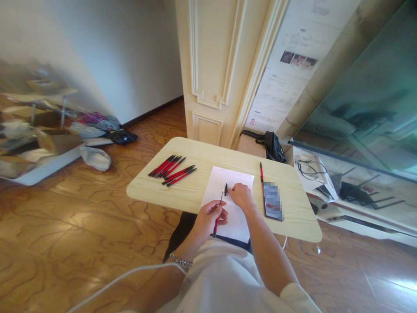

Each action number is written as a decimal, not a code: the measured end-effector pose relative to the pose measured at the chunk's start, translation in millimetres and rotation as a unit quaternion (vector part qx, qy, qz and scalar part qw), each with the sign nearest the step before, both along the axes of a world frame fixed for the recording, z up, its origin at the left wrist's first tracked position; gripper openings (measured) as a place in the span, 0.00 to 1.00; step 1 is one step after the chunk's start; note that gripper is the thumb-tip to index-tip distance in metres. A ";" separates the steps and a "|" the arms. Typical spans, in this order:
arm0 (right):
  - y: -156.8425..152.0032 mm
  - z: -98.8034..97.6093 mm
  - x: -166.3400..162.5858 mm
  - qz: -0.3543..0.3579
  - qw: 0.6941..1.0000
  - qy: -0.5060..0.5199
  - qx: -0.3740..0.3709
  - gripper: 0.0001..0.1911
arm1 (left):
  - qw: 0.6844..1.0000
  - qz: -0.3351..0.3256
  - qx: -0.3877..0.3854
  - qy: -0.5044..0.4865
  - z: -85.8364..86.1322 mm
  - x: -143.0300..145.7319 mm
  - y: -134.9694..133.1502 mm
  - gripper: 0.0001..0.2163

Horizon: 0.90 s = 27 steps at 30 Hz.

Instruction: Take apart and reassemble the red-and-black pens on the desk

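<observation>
"Grip states first, nearest outward?"

"The left hand (pixel 211 216) is closed around a red pen (pixel 216 227), a thin rod (pixel 221 198) standing out of its far end. The right hand (pixel 241 195) pinches a small black piece (pixel 226 189) just beside the rod's tip, above white paper (pixel 216 178)."

"What could go wrong?"

"That piece could slip and roll, since it is only pinched. The rod could slide out if the pen tips downward, or bend if something knocks it sideways."

"And around them?"

"On the worktop (pixel 299 217), a phone (pixel 273 202) lies right of the paper, a single pen (pixel 261 172) just by its far end. Loose pens (pixel 167 166) cluster left of the paper; a careless sweep could scatter them. Past the far edge sits a black bag (pixel 274 147)."
</observation>
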State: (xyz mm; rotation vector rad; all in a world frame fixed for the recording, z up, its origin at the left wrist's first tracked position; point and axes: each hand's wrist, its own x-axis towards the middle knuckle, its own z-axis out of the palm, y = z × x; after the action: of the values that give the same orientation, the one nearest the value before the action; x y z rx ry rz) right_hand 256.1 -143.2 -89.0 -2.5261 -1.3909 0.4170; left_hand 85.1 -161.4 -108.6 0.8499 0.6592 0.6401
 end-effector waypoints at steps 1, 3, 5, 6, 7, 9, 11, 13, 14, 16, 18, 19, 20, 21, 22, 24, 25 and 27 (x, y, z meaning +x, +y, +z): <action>0.3 1.1 0.3 0.001 1.000 0.002 -0.001 0.16 | 1.000 0.001 -0.001 0.000 -0.1 0.3 0.1 0.19; -0.9 4.3 1.3 -0.003 1.000 0.010 0.007 0.16 | 1.000 0.003 0.000 0.001 0.0 1.0 -0.1 0.19; -5.4 8.7 2.1 -0.011 0.999 0.021 0.043 0.18 | 1.000 0.002 0.004 0.004 0.9 1.7 -0.5 0.19; -9.3 11.0 2.0 -0.012 0.997 0.037 0.070 0.20 | 1.000 0.001 0.006 0.005 1.6 2.0 -0.8 0.19; -14.1 13.2 1.5 -0.007 0.993 0.064 0.098 0.21 | 1.000 0.000 0.008 0.006 2.5 2.4 -1.1 0.19; -26.1 15.8 -1.6 0.025 0.977 0.155 0.143 0.22 | 1.000 -0.005 0.011 0.006 4.4 3.4 -1.8 0.18; -38.8 15.3 -6.7 0.074 0.947 0.266 0.162 0.19 | 1.000 -0.011 0.016 0.011 5.8 5.0 -2.9 0.18; -48.4 12.7 -11.3 0.100 0.918 0.343 0.173 0.15 | 0.999 -0.018 0.021 0.016 6.3 7.0 -4.8 0.18; -51.2 11.4 -12.3 0.097 0.908 0.365 0.180 0.14 | 0.999 -0.024 0.022 0.018 6.2 8.1 -6.1 0.18; -52.0 10.2 -10.1 0.064 0.893 0.395 0.206 0.13 | 0.999 -0.038 0.022 0.019 5.7 10.0 -9.1 0.19; -47.2 11.7 -1.9 0.018 0.874 0.422 0.240 0.13 | 0.998 -0.051 0.023 0.020 4.9 11.1 -12.1 0.19; -43.2 12.9 3.9 -0.002 0.863 0.435 0.256 0.13 | 0.998 -0.055 0.025 0.020 4.6 11.3 -13.2 0.18; -38.6 14.0 10.3 -0.019 0.856 0.442 0.268 0.14 | 0.998 -0.058 0.028 0.022 4.3 11.2 -13.9 0.18; -33.7 14.6 16.7 -0.030 0.854 0.442 0.273 0.14 | 0.998 -0.058 0.031 0.023 4.1 10.9 -14.2 0.18; -28.6 14.4 22.6 -0.038 0.859 0.433 0.270 0.14 | 0.997 -0.058 0.034 0.024 4.1 10.5 -14.1 0.18; -19.2 11.5 31.2 -0.045 0.889 0.386 0.241 0.15 | 0.997 -0.057 0.037 0.024 4.7 9.3 -13.0 0.18; -15.1 9.0 33.4 -0.047 0.909 0.352 0.218 0.15 | 0.998 -0.055 0.038 0.021 5.3 8.7 -12.3 0.18; -8.7 3.3 33.7 -0.047 0.947 0.275 0.161 0.16 | 0.998 -0.050 0.036 0.017 7.0 7.4 -11.0 0.19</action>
State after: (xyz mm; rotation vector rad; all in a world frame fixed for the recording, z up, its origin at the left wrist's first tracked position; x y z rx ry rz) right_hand 289.8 -151.9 -85.7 -1.9898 -1.0204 0.7388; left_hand 92.5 -172.4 -101.6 0.9563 0.6225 0.5625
